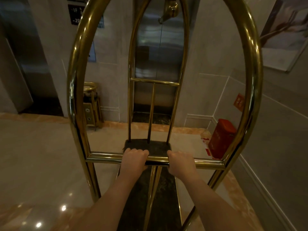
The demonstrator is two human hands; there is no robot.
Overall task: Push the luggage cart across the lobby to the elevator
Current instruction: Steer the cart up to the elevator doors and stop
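**Q:** what's the cart like?

**Me:** Polished brass tube, arched hoops, dark carpeted deck. The luggage cart [78,90] sits right in front of me, facing the steel elevator doors [159,52] at the far wall. My left hand [134,158] and right hand [180,161] are both wrapped tight round its crossbar [103,157].

**Q:** bins?

**Me:** Brass ash bin [90,105] far left, red box [220,139] right; can't see inside either.

There is one gold luggage cart [80,90]. Two hands hold its bar, the left hand [134,158] and the right hand [180,161]. There are two elevator doors, one straight ahead [158,52] and one on the left [28,52]. There is one gold bin [90,105], one red box [220,138] and one picture [286,32] on the wall.
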